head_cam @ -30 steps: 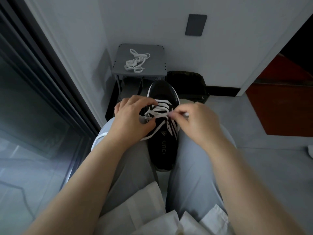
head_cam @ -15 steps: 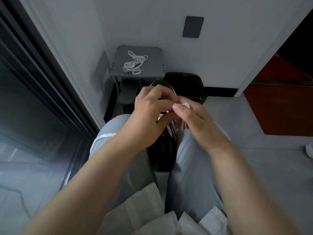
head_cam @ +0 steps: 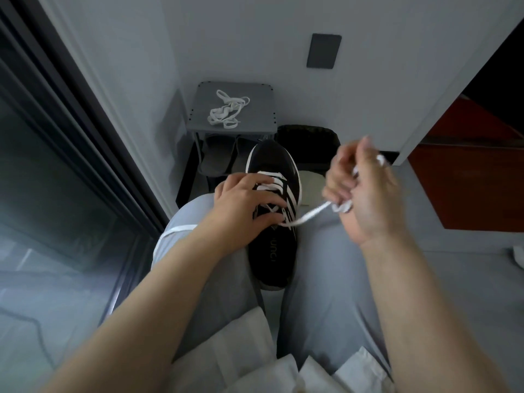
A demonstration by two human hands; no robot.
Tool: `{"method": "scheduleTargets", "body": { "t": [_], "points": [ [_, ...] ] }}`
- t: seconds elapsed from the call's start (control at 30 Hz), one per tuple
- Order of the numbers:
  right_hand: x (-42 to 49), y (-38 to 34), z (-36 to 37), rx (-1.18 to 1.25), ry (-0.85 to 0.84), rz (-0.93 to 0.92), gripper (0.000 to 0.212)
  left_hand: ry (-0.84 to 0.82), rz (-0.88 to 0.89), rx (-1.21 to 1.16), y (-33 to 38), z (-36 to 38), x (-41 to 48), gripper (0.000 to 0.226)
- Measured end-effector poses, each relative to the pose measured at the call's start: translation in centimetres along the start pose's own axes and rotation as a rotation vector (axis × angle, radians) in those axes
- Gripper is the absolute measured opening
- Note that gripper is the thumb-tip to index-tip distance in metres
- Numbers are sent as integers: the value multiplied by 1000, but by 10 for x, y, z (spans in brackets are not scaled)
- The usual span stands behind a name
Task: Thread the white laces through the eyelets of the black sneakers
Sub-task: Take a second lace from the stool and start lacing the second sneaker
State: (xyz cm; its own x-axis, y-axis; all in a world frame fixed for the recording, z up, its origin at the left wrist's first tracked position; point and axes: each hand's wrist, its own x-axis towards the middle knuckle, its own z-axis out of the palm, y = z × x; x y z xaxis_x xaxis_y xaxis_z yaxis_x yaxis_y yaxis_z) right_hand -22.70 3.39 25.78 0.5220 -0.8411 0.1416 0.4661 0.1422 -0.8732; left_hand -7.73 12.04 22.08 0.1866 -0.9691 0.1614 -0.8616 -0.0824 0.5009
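Sneaker (head_cam: pixel 272 251): black with white side stripes, wedged between the thighs, toe pointing away, heel toward the body.
Lace (head_cam: pixel 309 215): white, crossed in several rows over the front half of the sneaker; one free run leaves the right side of the lacing and stretches up and right to the right hand.
Left hand (head_cam: pixel 243 205): lying on the sneaker's left side and lacing, fingers bent and spread over the crossed rows, thumb down beside the spot where the free run leaves; clasping the sneaker.
Right hand (head_cam: pixel 365 191): raised to the right of the sneaker, apart from it, blurred; fingers curled round the lace, a loose bunch of it showing at the lower fingers and a white bit near the upper edge of the hand; exact pinch hard to tell.
Trousers (head_cam: pixel 326 265): light grey, on both legs flanking the sneaker.
Cloth (head_cam: pixel 249 350): white, folded, across the lap at the lower edge.
Stool (head_cam: pixel 255 109): grey, against the wall beyond the toe.
Spare lace (head_cam: pixel 226 112): white, in a loose tangle on the stool top.
Slippers (head_cam: pixel 218 157): grey pair under the stool.
Bag (head_cam: pixel 306 146): dark, just right of the stool, behind the toe.
Wall plate (head_cam: pixel 323 51): dark rectangle above the stool.
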Motion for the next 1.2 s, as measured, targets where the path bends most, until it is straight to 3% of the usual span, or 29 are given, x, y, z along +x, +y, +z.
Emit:
{"method": "scheduleTargets", "body": {
  "t": [0.2, 0.27, 0.33, 0.37, 0.43, 0.6, 0.73, 0.8, 1.2],
  "points": [
    [5, -21, -16, -153, 188, -217, 50, 34, 17, -142, -4, -1, 2, 15],
    [3, -12, -17, -540, 52, -253, 32, 114, 24, -264, -4, -3, 2, 11],
    [-2, 4, -8, -906, -231, -114, 11, 190, 64, -404, 1, -9, 3, 10],
    [-5, 12, -4, -999, -329, -29, 18, 198, 87, -437, 4, -12, 4, 12],
    [-9, 22, 5, -992, -389, 56, 17, 172, 123, -454, 12, -19, 4, 19],
    [-1, 20, 9, -901, -379, 21, 19, 125, 61, -576, 12, -23, 2, 13],
    [1, 20, 2, -785, -202, 46, 33, 43, -176, -285, -1, -14, -1, 76],
    [1, 18, -1, -715, -127, 30, 41, 30, -218, -163, -5, -8, -4, 88],
    [1, 16, -19, -591, 239, -117, 45, 54, -239, -175, 0, -8, -10, 63]
  ]
}}
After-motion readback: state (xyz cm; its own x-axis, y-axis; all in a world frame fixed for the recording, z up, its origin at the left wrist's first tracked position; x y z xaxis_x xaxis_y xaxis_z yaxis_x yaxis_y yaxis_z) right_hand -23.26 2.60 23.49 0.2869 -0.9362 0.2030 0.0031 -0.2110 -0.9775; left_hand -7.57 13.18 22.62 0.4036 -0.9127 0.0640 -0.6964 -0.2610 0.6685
